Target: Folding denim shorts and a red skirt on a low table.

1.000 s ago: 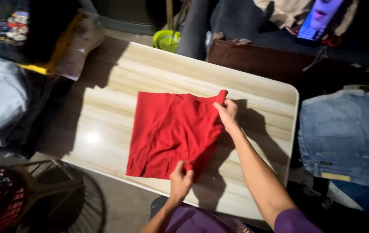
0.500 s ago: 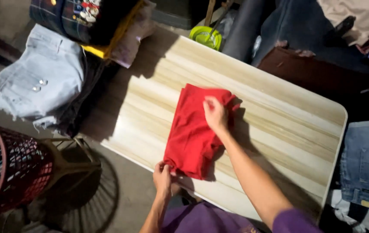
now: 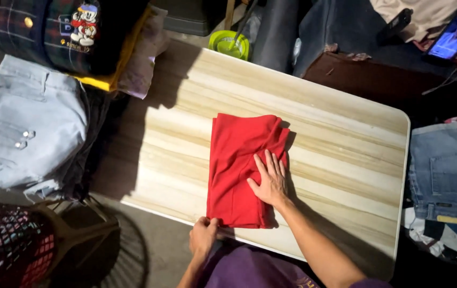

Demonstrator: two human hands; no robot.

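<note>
Left hand (image 3: 203,236) at the near edge of the surface (image 3: 340,160), fingers pinched on the near-left corner of the red cloth (image 3: 236,160). Right hand (image 3: 269,181) lies flat and open, palm down, on the cloth's right half, fingers spread and pointing far; it presses, grips nothing. The two hands are apart, left one nearer. Purple sleeve and lap (image 3: 250,269) show at the bottom edge.

Red cloth is folded into a tall rectangle, lying near the middle of the light wood-grain surface, its near edge close to the surface's near rim, folds bunched along its right side.

Near left, on the floor: a red mesh basket (image 3: 9,248) and a tan plastic stool frame (image 3: 71,224). Left of the surface: pale denim shorts (image 3: 25,125) with metal studs. Right of the surface: a folded pair of blue jeans (image 3: 447,170).

Far left: a dark plaid garment with a cartoon patch (image 3: 65,29) on top of yellow and pinkish fabric. Far edge: a green round container (image 3: 228,44), dark cloth, a brown panel (image 3: 367,80). Far right corner: a lit phone screen (image 3: 455,37).
</note>
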